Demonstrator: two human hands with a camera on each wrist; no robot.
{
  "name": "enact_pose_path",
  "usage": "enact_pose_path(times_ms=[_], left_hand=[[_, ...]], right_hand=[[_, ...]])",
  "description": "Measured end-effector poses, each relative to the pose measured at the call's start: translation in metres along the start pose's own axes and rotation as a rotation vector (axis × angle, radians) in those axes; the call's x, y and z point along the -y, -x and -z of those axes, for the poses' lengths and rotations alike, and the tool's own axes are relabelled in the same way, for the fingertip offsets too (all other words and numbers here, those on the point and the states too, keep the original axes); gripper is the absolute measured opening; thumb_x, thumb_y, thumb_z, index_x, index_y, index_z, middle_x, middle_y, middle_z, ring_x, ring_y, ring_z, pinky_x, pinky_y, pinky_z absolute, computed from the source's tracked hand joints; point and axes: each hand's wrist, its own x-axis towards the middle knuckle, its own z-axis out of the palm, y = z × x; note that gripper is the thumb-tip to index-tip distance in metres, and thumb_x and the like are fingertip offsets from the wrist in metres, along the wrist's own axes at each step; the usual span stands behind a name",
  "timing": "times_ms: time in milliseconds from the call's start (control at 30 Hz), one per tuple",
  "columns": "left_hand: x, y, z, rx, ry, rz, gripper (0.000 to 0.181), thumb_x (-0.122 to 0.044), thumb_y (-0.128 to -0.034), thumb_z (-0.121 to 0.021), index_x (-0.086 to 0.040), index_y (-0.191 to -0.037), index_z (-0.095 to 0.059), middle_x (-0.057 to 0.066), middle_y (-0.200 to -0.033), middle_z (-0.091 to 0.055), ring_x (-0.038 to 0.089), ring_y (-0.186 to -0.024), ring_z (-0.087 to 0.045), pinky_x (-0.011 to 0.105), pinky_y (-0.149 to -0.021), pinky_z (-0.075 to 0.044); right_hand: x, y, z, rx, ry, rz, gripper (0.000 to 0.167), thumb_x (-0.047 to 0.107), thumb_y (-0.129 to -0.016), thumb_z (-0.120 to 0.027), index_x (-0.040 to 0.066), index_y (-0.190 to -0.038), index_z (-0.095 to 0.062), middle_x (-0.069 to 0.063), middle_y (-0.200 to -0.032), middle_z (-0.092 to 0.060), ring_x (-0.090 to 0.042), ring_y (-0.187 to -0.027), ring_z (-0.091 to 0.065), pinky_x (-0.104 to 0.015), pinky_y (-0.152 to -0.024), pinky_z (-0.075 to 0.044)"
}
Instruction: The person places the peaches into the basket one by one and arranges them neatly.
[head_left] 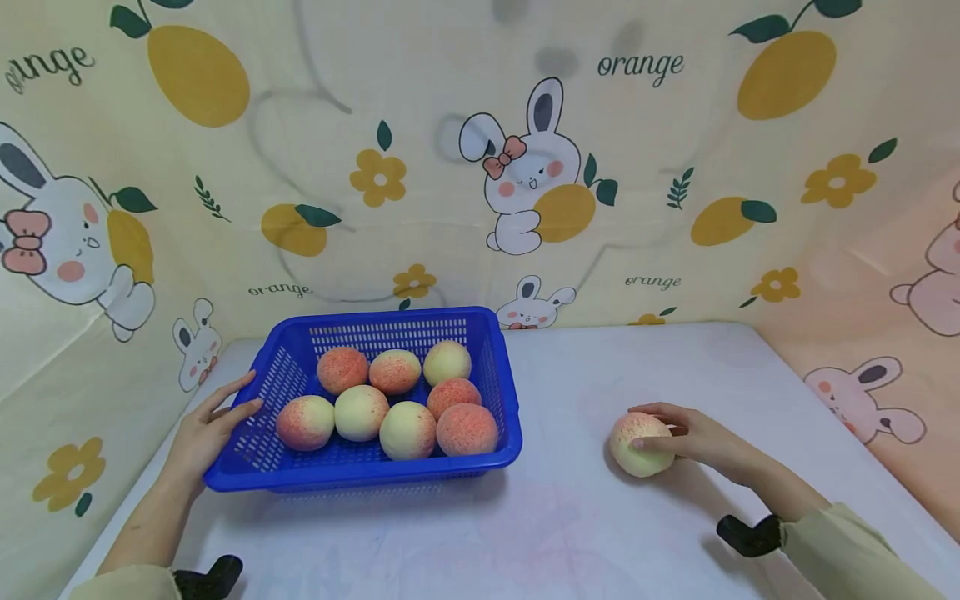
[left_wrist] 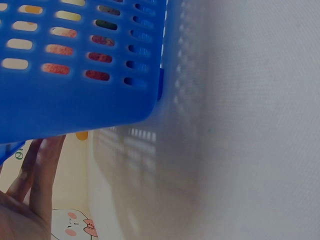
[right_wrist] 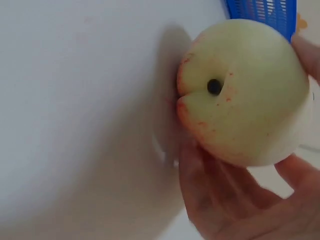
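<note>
My left hand [head_left: 198,437] holds the left rim of a blue plastic basket [head_left: 360,479] in the head view. Two fingers show over that rim. In the left wrist view, fingers [left_wrist: 45,175] reach up to the rim and their tips are hidden. Several red and pale yellow peaches [head_left: 362,412] lie inside the basket. On the right, my right hand [head_left: 697,437] grips a pale peach [head_left: 636,450] with red specks, low over the table. The right wrist view shows this peach [right_wrist: 245,110] with fingers around it and a dark spot in its stem hollow.
A white-covered table [head_left: 570,533] spans the front. Behind and at both sides hangs a cloth backdrop [head_left: 420,92] printed with rabbits and oranges. The basket stands near the table's back left, apart from the gripped peach. A black wrist strap piece [head_left: 750,536] sticks out by the right sleeve.
</note>
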Motion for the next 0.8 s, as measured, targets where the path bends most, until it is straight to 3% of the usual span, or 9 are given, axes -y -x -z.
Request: enact_pose_path(times_ms=[133, 333, 800], left_hand=[[0.0, 0.001, 0.0, -0.006, 0.003, 0.002, 0.067, -0.05, -0.0959, -0.048, -0.028, -0.153, -0.021, 0.033, -0.15, -0.025, 0.054, -0.128, -0.039, 0.055, -0.09, -0.049], [-0.001, 0.002, -0.001, -0.005, 0.006, 0.0, 0.067, -0.05, -0.0959, -0.048, -0.027, -0.153, -0.021, 0.032, -0.151, -0.024, 0.054, -0.129, -0.038, 0.057, -0.093, -0.045], [0.0, 0.002, -0.001, -0.017, -0.001, -0.017, 0.068, -0.05, -0.0949, -0.05, -0.027, -0.153, -0.024, 0.032, -0.149, -0.03, 0.05, -0.124, -0.046, 0.049, -0.085, -0.054]], right_hand=[[-0.002, 0.003, -0.003, 0.039, -0.029, 0.022, 0.059, 0.028, -0.085, -0.07, 0.009, -0.137, -0.048, -0.015, -0.127, -0.056, -0.023, -0.104, -0.054, -0.034, -0.075, -0.052], [0.004, 0.003, -0.006, 0.003, 0.014, 0.087, 0.057, 0.027, -0.084, -0.072, 0.012, -0.134, -0.051, -0.012, -0.127, -0.058, -0.023, -0.106, -0.056, -0.035, -0.08, -0.046], [0.046, -0.028, -0.018, -0.067, -0.114, 0.208, 0.056, 0.025, -0.085, -0.072, 0.014, -0.134, -0.049, -0.013, -0.128, -0.056, -0.026, -0.111, -0.059, -0.036, -0.085, -0.049]])
